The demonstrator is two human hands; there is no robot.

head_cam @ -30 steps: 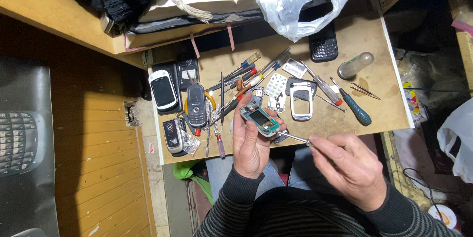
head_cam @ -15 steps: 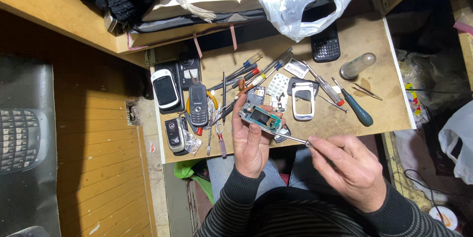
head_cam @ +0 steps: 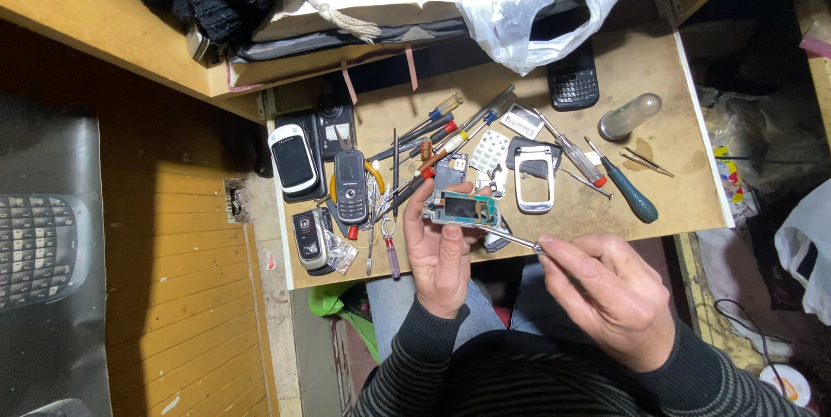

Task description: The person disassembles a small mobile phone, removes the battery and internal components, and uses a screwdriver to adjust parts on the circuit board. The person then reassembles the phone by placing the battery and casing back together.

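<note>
**Steel tip at a bare phone frame**

Steel tool (head_cam: pixel 511 238) sits pinched in my right hand (head_cam: pixel 610 296), fingers clamped on its shaft, tip touching the phone frame's lower edge; I judge a slip could gouge the exposed screen. My left hand (head_cam: pixel 443 248) is clamped round the phone frame (head_cam: pixel 466 208), held above the table's (head_cam: pixel 675 200) near edge; a loose hold could drop it. It looks stripped: teal-edged, small dark screen, no cover. Beyond lie a white shell (head_cam: pixel 533 180), screwdrivers (head_cam: pixel 441 135) and old phones (head_cam: pixel 350 185).
</note>
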